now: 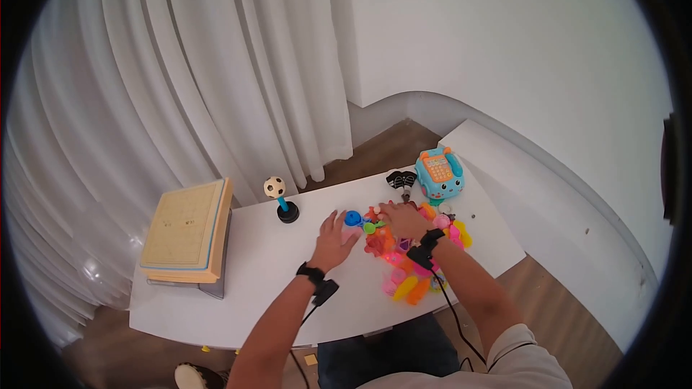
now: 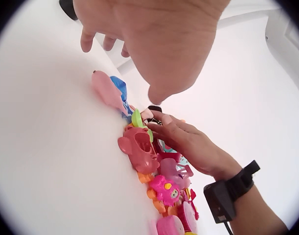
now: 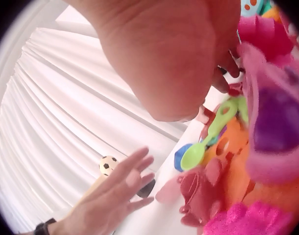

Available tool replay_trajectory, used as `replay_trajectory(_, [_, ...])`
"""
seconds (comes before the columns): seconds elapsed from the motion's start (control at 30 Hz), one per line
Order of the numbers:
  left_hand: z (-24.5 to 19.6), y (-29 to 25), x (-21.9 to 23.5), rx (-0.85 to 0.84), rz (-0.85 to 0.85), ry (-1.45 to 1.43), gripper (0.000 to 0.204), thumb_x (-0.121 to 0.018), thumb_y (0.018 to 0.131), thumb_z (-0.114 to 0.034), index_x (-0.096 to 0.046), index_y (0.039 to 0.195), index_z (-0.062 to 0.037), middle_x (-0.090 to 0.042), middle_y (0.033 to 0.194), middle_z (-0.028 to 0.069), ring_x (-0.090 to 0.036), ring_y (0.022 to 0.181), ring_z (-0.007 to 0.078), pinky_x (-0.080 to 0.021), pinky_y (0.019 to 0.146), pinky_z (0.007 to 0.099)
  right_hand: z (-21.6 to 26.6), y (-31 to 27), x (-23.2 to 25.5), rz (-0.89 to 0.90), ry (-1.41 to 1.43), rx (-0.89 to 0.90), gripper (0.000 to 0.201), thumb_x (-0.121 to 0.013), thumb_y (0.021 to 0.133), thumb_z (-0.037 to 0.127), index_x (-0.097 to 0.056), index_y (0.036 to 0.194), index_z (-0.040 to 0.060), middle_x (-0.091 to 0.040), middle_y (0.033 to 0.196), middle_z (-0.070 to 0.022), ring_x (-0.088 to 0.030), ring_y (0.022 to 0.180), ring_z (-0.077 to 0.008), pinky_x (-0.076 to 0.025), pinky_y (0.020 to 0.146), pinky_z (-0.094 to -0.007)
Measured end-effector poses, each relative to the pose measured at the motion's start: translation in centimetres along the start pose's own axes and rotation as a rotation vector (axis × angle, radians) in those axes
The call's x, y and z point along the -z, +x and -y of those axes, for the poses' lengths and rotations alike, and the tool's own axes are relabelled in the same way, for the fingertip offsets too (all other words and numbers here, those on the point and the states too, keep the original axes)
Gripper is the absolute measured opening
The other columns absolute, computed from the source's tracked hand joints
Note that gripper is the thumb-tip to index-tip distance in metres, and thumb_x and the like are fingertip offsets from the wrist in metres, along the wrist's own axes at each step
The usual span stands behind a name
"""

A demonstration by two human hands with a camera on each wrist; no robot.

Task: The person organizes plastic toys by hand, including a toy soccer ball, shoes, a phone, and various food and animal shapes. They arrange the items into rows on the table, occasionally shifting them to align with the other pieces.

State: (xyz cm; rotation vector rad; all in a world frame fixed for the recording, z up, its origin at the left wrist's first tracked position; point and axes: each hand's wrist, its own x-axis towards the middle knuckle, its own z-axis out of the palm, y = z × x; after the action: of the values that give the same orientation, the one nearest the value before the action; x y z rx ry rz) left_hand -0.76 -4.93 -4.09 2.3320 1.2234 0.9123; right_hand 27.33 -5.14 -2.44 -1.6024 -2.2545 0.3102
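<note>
A pile of colourful plastic toys lies on the white table, with pink and orange pieces (image 1: 414, 289) toward its front. My left hand (image 1: 334, 248) is held with fingers spread at the pile's left side, near a blue piece (image 1: 352, 218) and a pale pink piece (image 2: 108, 91); it holds nothing. My right hand (image 1: 405, 222) reaches over the back of the pile, fingers bent down among the toys beside a green spoon (image 3: 213, 130); whether they grip anything is hidden. A red toy (image 2: 140, 149) and a purple-and-pink piece (image 3: 279, 120) lie close by.
A toy phone (image 1: 440, 174) and a black-and-white item (image 1: 402, 181) stand behind the pile. Farther left are a small football on a stand (image 1: 287, 211) and a stack of boards (image 1: 184, 228) on a support. White curtains hang behind the table (image 1: 274, 302).
</note>
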Motion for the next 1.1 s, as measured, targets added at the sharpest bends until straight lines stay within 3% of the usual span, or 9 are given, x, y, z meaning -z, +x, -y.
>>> replay_trajectory(0.07, [-0.2, 1.6, -1.1, -0.016, 0.079, 0.110, 0.077, -0.068, 0.101, -0.048, -0.040, 0.166, -0.0161, -0.034, 0.171, 0.0254, -0.036, 0.153, 0.0537, -0.039, 0.120, 0.0641, 0.0, 0.7, -3.5, -0.120, -0.239, 0.057, 0.044, -0.049, 0.111, 0.029, -0.057, 0.141, -0.0023, -0.068, 0.137, -0.0220, -0.066, 0.124, -0.0455, -0.052, 0.103, -0.0560])
replay_trajectory(0.1, [-0.1, 2.1, -1.5, -0.025, 0.144, 0.076, 0.074, -0.063, 0.103, -0.053, -0.040, 0.167, -0.0225, -0.032, 0.173, 0.0219, -0.032, 0.155, 0.0552, -0.036, 0.121, 0.0668, 2.9, -0.1, -1.0, 0.016, -0.159, -0.057, 0.050, -0.050, 0.111, 0.030, -0.050, 0.147, -0.0040, -0.062, 0.144, -0.0257, -0.062, 0.131, -0.0488, -0.049, 0.107, -0.0597])
replay_trajectory(0.2, [-0.1, 1.9, -2.3, 0.001, 0.280, 0.223, 0.073, -0.061, 0.104, -0.055, -0.039, 0.167, -0.0247, -0.032, 0.174, 0.0181, -0.030, 0.157, 0.0531, -0.034, 0.122, 0.0664, 3.1, -0.6, -4.0, -0.025, -0.162, 0.028, 0.056, -0.052, 0.109, 0.031, -0.045, 0.153, -0.0029, -0.061, 0.144, -0.0300, -0.061, 0.133, -0.0480, -0.048, 0.112, -0.0583])
replay_trajectory(0.27, [-0.6, 0.4, -1.5, -0.005, 0.292, 0.196, 0.072, -0.062, 0.105, -0.052, -0.039, 0.167, -0.0250, -0.032, 0.174, 0.0173, -0.028, 0.158, 0.0518, -0.032, 0.123, 0.0669, 6.0, -2.1, -1.5, 0.044, -0.112, -0.087, 0.060, -0.055, 0.108, 0.032, -0.043, 0.156, -0.0025, -0.061, 0.144, -0.0308, -0.060, 0.134, -0.0475, -0.046, 0.115, -0.0584])
replay_trajectory(0.47, [-1.6, -4.5, 1.7, -0.044, 0.244, 0.159, 0.069, -0.062, 0.106, -0.046, -0.039, 0.168, -0.0246, -0.031, 0.174, 0.0186, -0.026, 0.159, 0.0515, -0.027, 0.124, 0.0678, 4.6, -1.9, 0.5, -0.050, -0.021, 0.089, 0.054, -0.063, 0.098, 0.023, -0.057, 0.145, -0.0041, -0.066, 0.136, -0.0261, -0.063, 0.120, -0.0503, -0.044, 0.117, -0.0551])
replay_trajectory(0.53, [-1.6, -6.0, 2.8, -0.041, 0.226, 0.196, 0.071, -0.062, 0.106, -0.046, -0.037, 0.168, -0.0217, -0.029, 0.175, 0.0203, -0.025, 0.159, 0.0519, -0.026, 0.125, 0.0686, 3.7, -1.4, 1.2, -0.225, -0.301, -0.213, 0.046, -0.058, 0.095, 0.022, -0.067, 0.133, -0.0028, -0.071, 0.128, -0.0259, -0.064, 0.121, -0.0459, -0.036, 0.121, -0.0599])
replay_trajectory(0.63, [-0.6, -8.0, 3.7, -0.028, 0.191, 0.183, 0.073, -0.062, 0.107, -0.046, -0.037, 0.168, -0.0159, -0.028, 0.175, 0.0220, -0.024, 0.160, 0.0525, -0.024, 0.127, 0.0656, 1.8, -1.5, -1.6, -0.272, -0.607, -0.343, 0.041, -0.058, 0.093, 0.022, -0.073, 0.120, -0.0038, -0.073, 0.119, -0.0259, -0.065, 0.118, -0.0432, -0.027, 0.123, -0.0686])
replay_trajectory(0.8, [1.2, -9.2, 4.1, -0.030, 0.169, 0.128, 0.076, -0.060, 0.107, -0.047, -0.036, 0.167, -0.0074, -0.029, 0.175, 0.0213, -0.025, 0.161, 0.0476, -0.021, 0.131, 0.0577, 5.2, -2.1, -2.7, -0.104, -0.569, -0.246, 0.038, -0.060, 0.090, 0.026, -0.077, 0.108, -0.0038, -0.074, 0.116, -0.0232, -0.067, 0.118, -0.0403, -0.022, 0.122, -0.0762])
replay_trajectory(1.1, [0.0, -9.3, 4.5, 0.016, 0.158, 0.158, 0.076, -0.058, 0.107, -0.050, -0.037, 0.166, -0.0069, -0.035, 0.172, 0.0200, -0.028, 0.162, 0.0402, -0.020, 0.132, 0.0540, 4.9, 4.3, -4.0, -0.061, -0.453, -0.229, 0.043, -0.061, 0.095, 0.029, -0.071, 0.122, -0.0026, -0.068, 0.130, -0.0180, -0.064, 0.125, -0.0360, -0.031, 0.116, -0.0747])
